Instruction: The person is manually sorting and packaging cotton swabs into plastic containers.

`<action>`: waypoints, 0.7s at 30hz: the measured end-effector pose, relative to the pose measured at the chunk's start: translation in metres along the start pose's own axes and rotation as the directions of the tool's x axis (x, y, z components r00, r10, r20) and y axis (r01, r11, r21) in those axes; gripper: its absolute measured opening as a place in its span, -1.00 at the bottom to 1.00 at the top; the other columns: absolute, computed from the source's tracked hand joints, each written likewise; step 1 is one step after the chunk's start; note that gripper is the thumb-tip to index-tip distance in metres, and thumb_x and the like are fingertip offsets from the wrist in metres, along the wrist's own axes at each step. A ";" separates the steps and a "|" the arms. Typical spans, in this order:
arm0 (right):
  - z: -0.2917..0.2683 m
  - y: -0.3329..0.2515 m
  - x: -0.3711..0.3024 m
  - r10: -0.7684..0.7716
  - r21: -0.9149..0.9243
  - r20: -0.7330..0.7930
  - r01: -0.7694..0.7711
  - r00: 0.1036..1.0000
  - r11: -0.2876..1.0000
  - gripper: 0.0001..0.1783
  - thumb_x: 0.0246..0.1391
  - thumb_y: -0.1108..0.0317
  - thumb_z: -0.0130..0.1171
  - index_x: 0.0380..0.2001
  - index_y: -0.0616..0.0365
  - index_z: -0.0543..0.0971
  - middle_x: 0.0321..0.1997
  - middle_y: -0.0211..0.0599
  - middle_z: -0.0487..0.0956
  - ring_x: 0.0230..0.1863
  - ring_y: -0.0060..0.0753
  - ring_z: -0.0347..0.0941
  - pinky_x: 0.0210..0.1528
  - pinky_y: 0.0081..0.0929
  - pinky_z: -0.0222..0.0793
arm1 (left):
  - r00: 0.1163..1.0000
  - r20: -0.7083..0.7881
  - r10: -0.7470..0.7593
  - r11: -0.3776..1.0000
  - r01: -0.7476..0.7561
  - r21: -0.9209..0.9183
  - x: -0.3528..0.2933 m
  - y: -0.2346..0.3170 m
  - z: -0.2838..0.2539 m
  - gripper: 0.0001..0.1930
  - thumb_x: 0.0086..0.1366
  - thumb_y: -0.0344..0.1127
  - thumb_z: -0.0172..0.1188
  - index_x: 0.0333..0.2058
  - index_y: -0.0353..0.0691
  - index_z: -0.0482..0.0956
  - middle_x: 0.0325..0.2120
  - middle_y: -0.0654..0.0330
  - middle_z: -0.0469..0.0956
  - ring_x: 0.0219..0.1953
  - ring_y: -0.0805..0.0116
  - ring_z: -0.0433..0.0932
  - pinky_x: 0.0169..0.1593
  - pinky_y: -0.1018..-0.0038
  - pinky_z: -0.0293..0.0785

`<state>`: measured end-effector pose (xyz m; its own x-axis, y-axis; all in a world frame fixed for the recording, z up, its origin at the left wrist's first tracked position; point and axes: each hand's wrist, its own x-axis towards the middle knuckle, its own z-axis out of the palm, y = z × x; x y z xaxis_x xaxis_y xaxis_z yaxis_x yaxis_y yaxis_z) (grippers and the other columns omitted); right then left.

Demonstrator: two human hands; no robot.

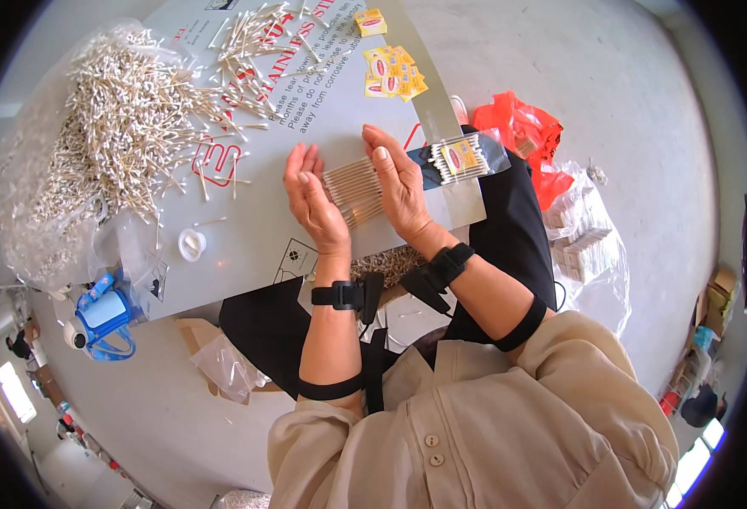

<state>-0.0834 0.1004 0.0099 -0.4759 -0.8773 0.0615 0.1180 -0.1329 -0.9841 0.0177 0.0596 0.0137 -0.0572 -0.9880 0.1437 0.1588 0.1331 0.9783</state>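
- My left hand is upright at the left end of a row of cotton swabs, its fingers extended and slightly curved, not wrapped round anything.
- My right hand covers the row's right end; its fingers are straight, thumb raised, and likewise uncurled. I cannot tell how firmly either palm presses.
- The row lies between my palms, sticks side by side, over the near part of the grey desk.
- Just right of my right hand, at the desk's edge, a clear packet of swabs shows white tips and a yellow label.
- Beyond my hands are a spread of yellow cards and a small yellow stack.
- To my left, a big heap of swabs fills an open clear bag; loose swabs lie scattered beside it.
- Nearer me sit a small white tub and a blue bottle.
- On the floor to my right are a red bag and a clear bag of white packs.
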 end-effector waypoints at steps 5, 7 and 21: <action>-0.004 -0.003 -0.006 0.027 0.057 -0.069 -0.023 0.997 0.998 -0.56 0.35 0.22 -0.11 0.12 0.34 0.37 0.25 -0.09 0.36 0.30 -0.28 0.22 0.31 -0.44 0.08 | 0.992 -0.112 0.059 0.991 -0.045 0.122 -0.019 0.004 -0.001 -0.41 0.46 0.01 -0.23 0.22 -0.40 0.16 0.21 -0.07 0.20 0.26 0.14 0.21 0.32 0.25 0.10; -0.006 -0.004 -0.007 0.025 0.048 -0.070 -0.022 0.997 0.999 -0.55 0.36 0.20 -0.13 0.14 0.33 0.37 0.26 -0.16 0.35 0.28 -0.37 0.23 0.31 -0.47 0.11 | 0.979 -0.183 0.088 0.977 -0.049 0.207 -0.031 0.004 0.001 -0.41 0.47 0.00 -0.22 0.23 -0.40 0.14 0.25 -0.05 0.15 0.30 0.14 0.16 0.33 0.25 0.08; 0.001 -0.003 -0.007 0.013 0.081 -0.095 -0.005 0.995 0.997 -0.57 0.35 0.23 -0.13 0.13 0.31 0.37 0.27 -0.11 0.33 0.32 -0.28 0.19 0.33 -0.42 0.06 | 1.000 0.008 0.007 1.000 -0.007 0.006 -0.005 0.001 0.003 -0.36 0.44 0.08 -0.21 0.21 -0.43 0.16 0.22 -0.07 0.19 0.30 0.09 0.17 0.35 0.17 0.01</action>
<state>-0.0796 0.1060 0.0121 -0.5548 -0.8313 0.0330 0.1906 -0.1656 -0.9676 0.0155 0.0651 0.0143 -0.0641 -0.9864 0.1513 0.1533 0.1401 0.9782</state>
